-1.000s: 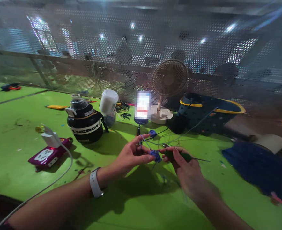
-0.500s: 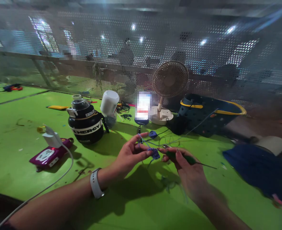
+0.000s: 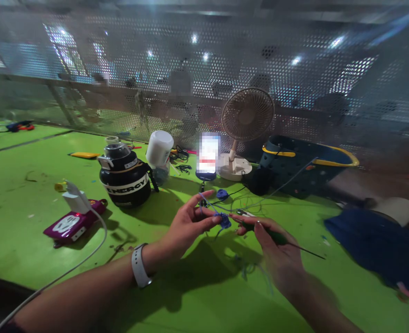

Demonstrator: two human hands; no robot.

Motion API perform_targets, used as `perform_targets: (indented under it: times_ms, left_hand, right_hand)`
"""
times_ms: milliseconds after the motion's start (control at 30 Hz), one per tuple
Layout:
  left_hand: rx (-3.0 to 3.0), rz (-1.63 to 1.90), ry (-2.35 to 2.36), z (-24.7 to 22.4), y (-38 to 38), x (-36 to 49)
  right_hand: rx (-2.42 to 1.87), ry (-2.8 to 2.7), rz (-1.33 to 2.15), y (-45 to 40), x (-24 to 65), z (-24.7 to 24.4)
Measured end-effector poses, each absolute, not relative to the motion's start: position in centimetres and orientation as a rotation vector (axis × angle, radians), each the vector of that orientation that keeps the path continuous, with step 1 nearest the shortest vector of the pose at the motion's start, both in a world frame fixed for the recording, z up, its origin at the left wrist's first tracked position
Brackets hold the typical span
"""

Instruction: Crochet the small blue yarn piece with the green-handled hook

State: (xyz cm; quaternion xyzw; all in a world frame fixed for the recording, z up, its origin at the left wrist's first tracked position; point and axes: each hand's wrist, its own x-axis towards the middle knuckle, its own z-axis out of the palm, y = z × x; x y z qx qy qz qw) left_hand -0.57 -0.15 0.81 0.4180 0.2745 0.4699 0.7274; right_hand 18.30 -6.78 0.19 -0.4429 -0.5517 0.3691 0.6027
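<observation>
So the thing to look at here is the blue piece, held up in front of the person, above the green table. The left hand, at its 9 o'clock, has thumb and fingers pinched on its edge, forefinger poking out toward 1 o'clock with yarn looped over it. The right hand, at 4 o'clock, is clamped around the green handle of the hook, with the front end right up by the piece (the very tip is too small for me to make out, so no idea if it's through a stitch). If it were me, I'd pinch close to the spot being worked so the piece doesn't flop, and let that forefinger set the tension: firm but able to slide, since too tight would probably make the hook hard to pull through. Small wrist turns should beat big arm moves, and I'd mind the long rear spike sticking out toward 4 o'clock. Also watch the strand coming in from the basket at 2 o'clock; give it slack so it doesn't snag on the 2nd blue piece lying at 12 o'clock. Those loose yarn bits down at 5 o'clock could tangle too, so I'd work well above them.
</observation>
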Motion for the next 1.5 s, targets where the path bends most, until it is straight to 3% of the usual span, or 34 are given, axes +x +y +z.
perform_targets:
  times_ms: [867, 1067, 1233, 1500]
  left_hand:
    - [0.895, 0.999, 0.58, 0.6, -1.0, -0.4]
    - [0.948, 0.991, 0.523, 0.4, -1.4, -0.2]
    - [0.949, 1.0, 0.503, 0.6, -1.5, -0.1]
    - [0.955, 0.984, 0.555, 0.7, -1.2, -0.4]
  right_hand:
    - [-1.071, -1.708, 0.495, -7.0, 18.5, -0.3]
    - [-1.166, -1.69, 0.633, -7.2, 18.1, -0.8]
    - [-1.112, -1.579, 0.553, -6.8, 17.9, -0.9]
    - [-1.126, -1.402, 0.786, -6.5, 18.0, 0.5]
